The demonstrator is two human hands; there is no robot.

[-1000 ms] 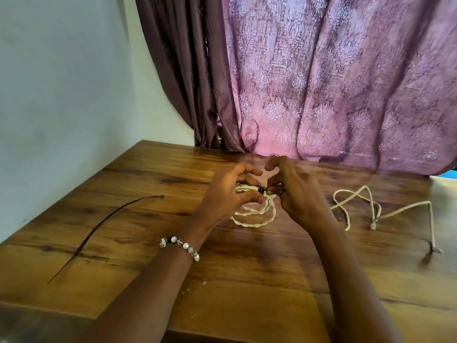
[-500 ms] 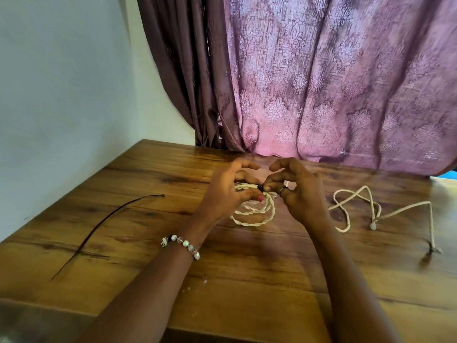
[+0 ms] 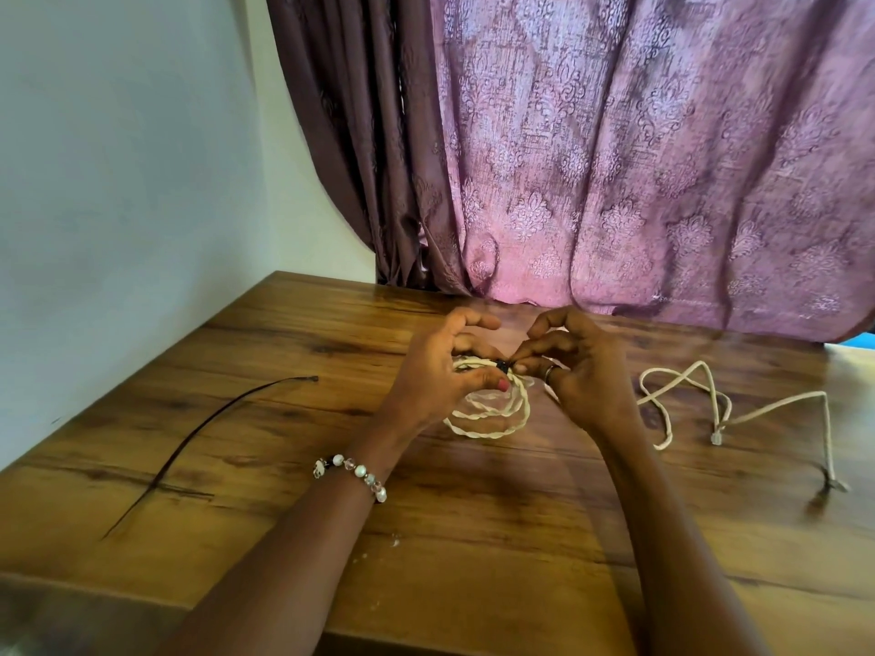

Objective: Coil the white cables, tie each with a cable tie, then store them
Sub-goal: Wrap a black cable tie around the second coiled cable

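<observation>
Left hand grips the coil; right hand pinches the black tie. If either grip slips, the coil could spring loose.

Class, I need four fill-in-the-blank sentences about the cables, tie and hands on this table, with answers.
1. The coiled cable lies between the two ____.
2. The uncoiled cable lies to the coil's ____.
3. The spare black cable tie lies on the ____ table.
4. The left hand wears a beaded ____ on its wrist.

Answers: hands; right; wooden; bracelet
</observation>
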